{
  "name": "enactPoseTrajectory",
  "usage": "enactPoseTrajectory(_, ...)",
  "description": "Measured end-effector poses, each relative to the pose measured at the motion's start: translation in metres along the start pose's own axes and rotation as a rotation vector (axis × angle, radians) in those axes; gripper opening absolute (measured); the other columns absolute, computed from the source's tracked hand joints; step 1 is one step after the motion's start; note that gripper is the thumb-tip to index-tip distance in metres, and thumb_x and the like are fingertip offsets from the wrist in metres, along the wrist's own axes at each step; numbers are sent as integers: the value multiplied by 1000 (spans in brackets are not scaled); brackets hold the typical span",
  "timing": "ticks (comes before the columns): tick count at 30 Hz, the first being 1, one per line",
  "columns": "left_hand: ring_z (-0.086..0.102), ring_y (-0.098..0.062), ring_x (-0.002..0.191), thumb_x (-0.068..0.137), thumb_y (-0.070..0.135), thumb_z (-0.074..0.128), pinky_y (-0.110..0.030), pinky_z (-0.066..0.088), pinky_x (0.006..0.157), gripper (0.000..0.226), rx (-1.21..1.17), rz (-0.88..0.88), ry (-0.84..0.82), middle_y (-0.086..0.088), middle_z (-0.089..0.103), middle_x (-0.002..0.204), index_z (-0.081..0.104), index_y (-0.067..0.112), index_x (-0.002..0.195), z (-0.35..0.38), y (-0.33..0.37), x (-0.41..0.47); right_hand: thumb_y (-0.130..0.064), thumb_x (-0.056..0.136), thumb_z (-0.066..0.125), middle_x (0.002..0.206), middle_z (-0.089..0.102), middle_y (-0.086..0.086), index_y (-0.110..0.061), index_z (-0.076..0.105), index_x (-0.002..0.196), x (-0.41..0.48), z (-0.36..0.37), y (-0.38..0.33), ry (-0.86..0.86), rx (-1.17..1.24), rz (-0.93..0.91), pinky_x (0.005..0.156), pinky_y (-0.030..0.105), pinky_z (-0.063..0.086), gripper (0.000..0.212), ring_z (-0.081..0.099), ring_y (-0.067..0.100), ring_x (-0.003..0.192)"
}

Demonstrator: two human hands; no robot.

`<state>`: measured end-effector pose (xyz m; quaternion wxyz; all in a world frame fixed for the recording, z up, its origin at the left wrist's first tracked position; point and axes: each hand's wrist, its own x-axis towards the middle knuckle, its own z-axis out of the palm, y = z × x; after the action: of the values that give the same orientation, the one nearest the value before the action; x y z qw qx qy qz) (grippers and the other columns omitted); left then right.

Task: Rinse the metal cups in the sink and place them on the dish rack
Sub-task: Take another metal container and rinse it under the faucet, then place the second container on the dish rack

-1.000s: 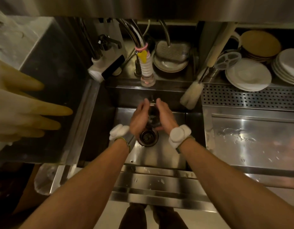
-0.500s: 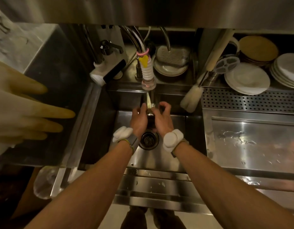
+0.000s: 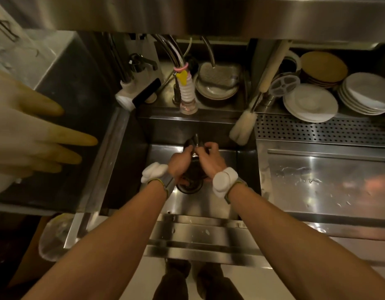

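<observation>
A dark metal cup (image 3: 193,167) is held between both hands low in the steel sink (image 3: 211,202), just above the drain (image 3: 189,187). My left hand (image 3: 178,164) wraps its left side and my right hand (image 3: 210,160) grips its right side and rim. Much of the cup is hidden by my fingers. A thin stream of water (image 3: 196,138) falls from the ribbed tap nozzle (image 3: 187,98) onto the cup's rim. The perforated dish rack surface (image 3: 321,129) lies to the right of the sink.
Stacked white plates (image 3: 310,102) and brown plates (image 3: 323,67) sit behind the rack. A bottle brush (image 3: 243,126) hangs over the sink's right back corner. Rubber gloves (image 3: 31,135) hang at the left. A bowl with a sponge (image 3: 217,85) stands behind the tap. A wet steel drainboard (image 3: 327,182) lies to the right.
Both hands have turned the cup and shifted their grip toward its rim, lowering it slightly over the drain; the water stream still hits it.
</observation>
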<state>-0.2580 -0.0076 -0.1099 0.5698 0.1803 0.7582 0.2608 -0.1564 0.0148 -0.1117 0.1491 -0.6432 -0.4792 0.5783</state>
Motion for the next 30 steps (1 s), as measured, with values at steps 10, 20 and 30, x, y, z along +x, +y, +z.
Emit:
enactPoseTrajectory(10, 64, -36, 107, 50, 78, 64, -56, 48, 94, 94, -191, -38, -177, -12, 69, 115, 61, 19, 123, -35, -7, -37, -47, 76, 64, 134, 52, 10, -27, 44, 137, -55, -1, -34, -49, -303, -252, 96, 33, 45, 67, 54, 27, 118)
enactPoseTrajectory(20, 58, -27, 93, 90, 54, 43, -37, 52, 63, 49, -348, 158, -282, -14, 62, 112, 58, 16, 119, -106, -1, -138, -29, 52, 88, 139, 36, 6, -22, 30, 135, -156, 30, -69, 112, -519, -603, 104, 42, 43, 102, 39, 27, 128)
enactPoseTrajectory(30, 67, -33, 77, 89, 72, 25, -36, 54, 58, 73, 19, 499, 78, -16, 65, 83, 54, 11, 115, -175, 59, -247, -52, 51, 78, 135, 46, 4, -25, 32, 138, -237, 33, -171, 449, -619, -857, 104, 49, 37, 102, 48, 29, 122)
